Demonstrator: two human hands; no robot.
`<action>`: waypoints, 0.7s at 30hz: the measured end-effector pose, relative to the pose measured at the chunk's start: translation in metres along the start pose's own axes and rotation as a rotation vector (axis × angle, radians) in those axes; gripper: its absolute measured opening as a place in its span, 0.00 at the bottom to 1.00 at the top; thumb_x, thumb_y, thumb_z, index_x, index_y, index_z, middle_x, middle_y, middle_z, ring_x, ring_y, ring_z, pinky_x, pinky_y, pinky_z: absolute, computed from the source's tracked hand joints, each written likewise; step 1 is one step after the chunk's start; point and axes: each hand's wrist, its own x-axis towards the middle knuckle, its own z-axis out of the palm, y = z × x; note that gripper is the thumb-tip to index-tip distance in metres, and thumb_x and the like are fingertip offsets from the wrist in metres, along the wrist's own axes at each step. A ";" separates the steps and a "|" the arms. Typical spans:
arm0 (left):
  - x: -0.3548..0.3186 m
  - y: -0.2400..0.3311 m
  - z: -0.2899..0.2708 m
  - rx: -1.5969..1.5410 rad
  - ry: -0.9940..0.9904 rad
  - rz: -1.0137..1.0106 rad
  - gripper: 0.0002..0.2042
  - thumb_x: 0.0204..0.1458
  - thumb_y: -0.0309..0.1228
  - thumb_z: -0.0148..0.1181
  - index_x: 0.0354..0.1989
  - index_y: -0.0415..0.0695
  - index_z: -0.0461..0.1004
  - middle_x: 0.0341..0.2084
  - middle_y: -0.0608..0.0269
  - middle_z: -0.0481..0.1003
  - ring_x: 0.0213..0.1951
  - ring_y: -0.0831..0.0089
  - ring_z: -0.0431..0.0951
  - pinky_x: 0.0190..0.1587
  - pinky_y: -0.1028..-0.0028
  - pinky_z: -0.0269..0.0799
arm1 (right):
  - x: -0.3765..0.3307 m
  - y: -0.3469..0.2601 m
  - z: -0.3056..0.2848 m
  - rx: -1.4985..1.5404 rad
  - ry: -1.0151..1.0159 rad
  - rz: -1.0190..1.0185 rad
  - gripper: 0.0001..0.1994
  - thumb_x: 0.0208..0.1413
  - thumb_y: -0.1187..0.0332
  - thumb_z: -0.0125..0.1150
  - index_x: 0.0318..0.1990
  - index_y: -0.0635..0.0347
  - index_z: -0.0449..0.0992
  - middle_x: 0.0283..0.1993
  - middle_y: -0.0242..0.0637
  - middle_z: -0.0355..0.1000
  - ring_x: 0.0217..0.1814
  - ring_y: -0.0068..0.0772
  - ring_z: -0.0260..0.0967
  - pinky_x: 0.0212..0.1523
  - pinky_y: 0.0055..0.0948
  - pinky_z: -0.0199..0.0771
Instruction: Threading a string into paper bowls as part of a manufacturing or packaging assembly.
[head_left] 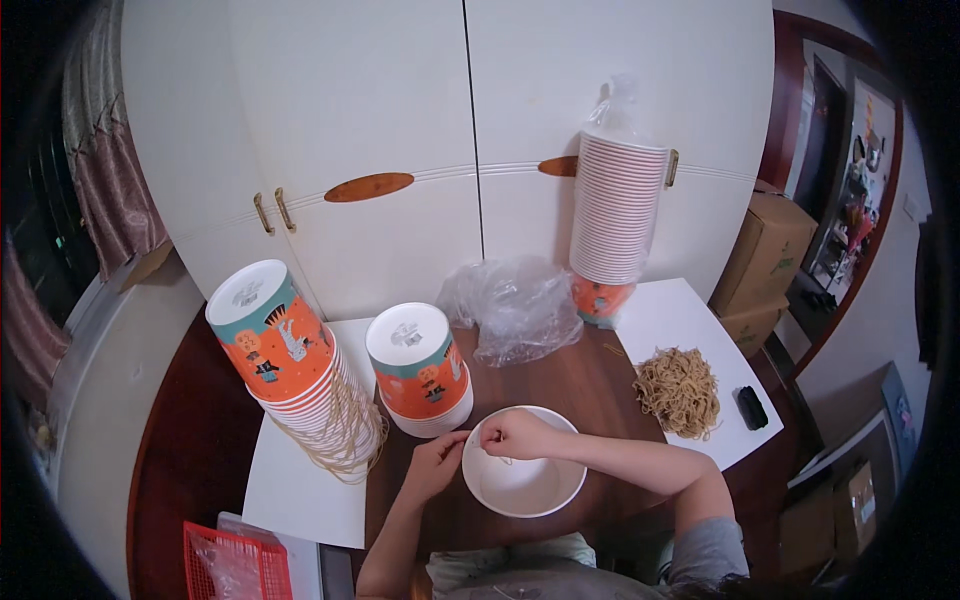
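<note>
A white paper bucket stands mouth up on the brown tabletop in front of me. My right hand reaches over its mouth, fingers pinched together, with a bit of tan rubber band showing below them. At the bucket's left rim is my left hand, its fingertips closed; what they pinch is hidden. Beyond it, a short stack of orange and teal paper buckets stands upside down. Farther left leans a taller upside-down stack, with many rubber bands draped over its side.
A heap of rubber bands lies on the table's right side, beside a small black object. Toward the back are a crumpled clear plastic bag and a tall plastic-wrapped bucket stack. White cabinet doors rise behind. A red basket sits lower left.
</note>
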 end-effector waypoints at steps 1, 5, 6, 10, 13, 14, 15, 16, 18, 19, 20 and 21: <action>0.000 -0.002 0.001 0.012 -0.002 -0.035 0.10 0.50 0.26 0.49 0.40 0.40 0.72 0.27 0.63 0.75 0.29 0.83 0.71 0.33 0.81 0.68 | 0.001 0.002 0.001 -0.008 -0.009 0.019 0.05 0.39 0.70 0.56 0.23 0.62 0.72 0.21 0.38 0.70 0.22 0.32 0.68 0.25 0.28 0.66; -0.003 -0.005 0.002 -0.016 0.011 -0.046 0.10 0.49 0.25 0.49 0.40 0.40 0.72 0.25 0.63 0.75 0.28 0.84 0.71 0.32 0.82 0.67 | 0.003 0.007 0.003 -0.028 0.003 0.005 0.06 0.39 0.69 0.56 0.23 0.62 0.72 0.21 0.39 0.70 0.22 0.33 0.68 0.25 0.29 0.66; -0.003 -0.006 0.002 -0.016 0.017 -0.038 0.10 0.49 0.26 0.49 0.40 0.40 0.72 0.25 0.64 0.75 0.27 0.84 0.71 0.31 0.82 0.67 | 0.003 0.009 0.004 -0.044 0.009 -0.006 0.05 0.40 0.69 0.56 0.23 0.62 0.72 0.20 0.37 0.69 0.22 0.29 0.67 0.25 0.27 0.65; -0.003 -0.008 0.003 0.004 0.025 -0.030 0.10 0.49 0.26 0.49 0.40 0.40 0.72 0.26 0.64 0.75 0.28 0.85 0.71 0.32 0.82 0.67 | 0.003 0.011 0.006 -0.013 0.027 0.020 0.05 0.42 0.69 0.55 0.24 0.61 0.72 0.20 0.34 0.68 0.22 0.25 0.65 0.25 0.25 0.65; -0.004 -0.015 0.003 -0.003 0.032 -0.028 0.10 0.49 0.25 0.50 0.40 0.40 0.72 0.27 0.64 0.75 0.29 0.85 0.71 0.33 0.82 0.67 | 0.004 0.010 0.006 -0.001 0.030 0.009 0.05 0.43 0.69 0.55 0.25 0.61 0.72 0.20 0.33 0.68 0.22 0.22 0.65 0.24 0.24 0.65; -0.004 -0.014 0.003 -0.003 0.034 -0.025 0.10 0.49 0.25 0.50 0.40 0.40 0.72 0.27 0.64 0.75 0.29 0.85 0.71 0.33 0.82 0.67 | 0.004 0.009 0.005 -0.003 0.029 0.007 0.05 0.43 0.69 0.55 0.25 0.61 0.72 0.20 0.33 0.68 0.22 0.22 0.65 0.24 0.24 0.65; -0.005 -0.013 0.003 -0.011 0.027 -0.033 0.10 0.49 0.25 0.50 0.40 0.40 0.72 0.27 0.64 0.76 0.29 0.84 0.71 0.34 0.82 0.67 | 0.004 0.007 0.005 0.002 0.023 0.036 0.06 0.43 0.69 0.55 0.25 0.61 0.72 0.20 0.32 0.68 0.22 0.21 0.65 0.23 0.23 0.64; -0.005 -0.013 0.003 -0.019 0.020 -0.040 0.10 0.49 0.25 0.51 0.40 0.40 0.72 0.28 0.63 0.76 0.30 0.84 0.71 0.34 0.81 0.68 | 0.004 0.006 0.004 0.006 0.018 0.066 0.06 0.43 0.68 0.55 0.25 0.61 0.72 0.20 0.32 0.68 0.22 0.20 0.65 0.23 0.23 0.64; -0.004 -0.014 0.002 -0.007 0.004 -0.034 0.10 0.49 0.25 0.50 0.41 0.39 0.71 0.29 0.64 0.75 0.31 0.84 0.71 0.35 0.81 0.68 | 0.005 0.007 0.005 0.011 0.013 0.074 0.06 0.44 0.68 0.55 0.25 0.62 0.72 0.20 0.32 0.68 0.22 0.19 0.65 0.22 0.22 0.64; -0.004 -0.014 0.002 0.006 -0.015 -0.030 0.10 0.50 0.24 0.50 0.41 0.38 0.71 0.30 0.66 0.74 0.31 0.83 0.71 0.36 0.82 0.67 | 0.005 0.007 0.005 0.016 0.008 0.083 0.06 0.44 0.68 0.55 0.24 0.62 0.72 0.20 0.32 0.69 0.21 0.19 0.65 0.22 0.22 0.64; -0.004 -0.013 0.002 0.005 -0.014 -0.030 0.10 0.50 0.24 0.50 0.41 0.38 0.71 0.30 0.66 0.74 0.31 0.83 0.71 0.36 0.82 0.67 | 0.005 0.007 0.005 0.015 0.008 0.083 0.06 0.44 0.68 0.55 0.24 0.62 0.72 0.20 0.32 0.69 0.21 0.19 0.65 0.22 0.22 0.64; -0.004 -0.012 0.002 0.015 -0.017 -0.020 0.10 0.50 0.24 0.50 0.41 0.38 0.71 0.30 0.66 0.74 0.31 0.83 0.71 0.35 0.82 0.68 | 0.006 0.007 0.005 0.015 -0.011 0.093 0.06 0.44 0.68 0.55 0.25 0.62 0.72 0.20 0.32 0.69 0.22 0.19 0.65 0.22 0.22 0.64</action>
